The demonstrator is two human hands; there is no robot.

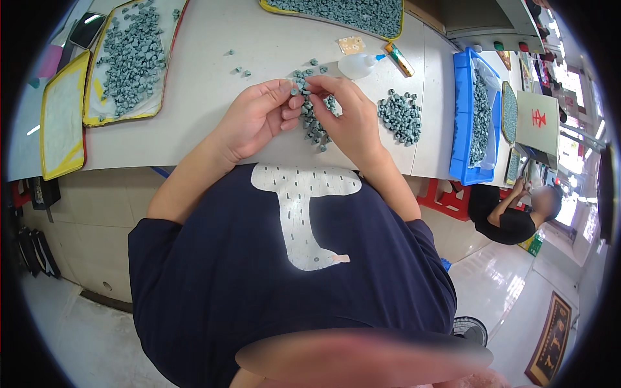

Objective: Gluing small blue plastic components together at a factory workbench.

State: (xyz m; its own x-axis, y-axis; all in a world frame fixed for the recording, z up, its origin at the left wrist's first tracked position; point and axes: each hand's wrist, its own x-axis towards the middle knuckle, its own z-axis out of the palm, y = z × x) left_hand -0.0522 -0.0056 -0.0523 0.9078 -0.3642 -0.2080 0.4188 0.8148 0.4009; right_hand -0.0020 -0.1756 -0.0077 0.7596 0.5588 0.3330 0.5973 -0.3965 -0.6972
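Note:
My left hand [255, 119] is raised just over the table, with thumb and forefinger closed on a small grey-green piece [294, 92]. Its other fingers are curled inward. Close beside it, my right hand [352, 119] has its thumb and forefinger bent together at a similar small piece, their tips almost meeting those of the left. Below and between both hands lies a loose pile of these pieces [317, 132], partly covered by the right hand. A second pile [400, 118] sits right of that hand. A few strays [238, 69] are scattered beyond the left hand.
A yellow-edged tray [92, 121] of pieces stands at left, beside a phone [87, 30]. Another full tray [288, 10] is at the far edge. A squeeze bottle [356, 65] and a small tube [400, 59] lie beyond the right hand. A blue bin [460, 116] stands right; a person [508, 213] sits beyond.

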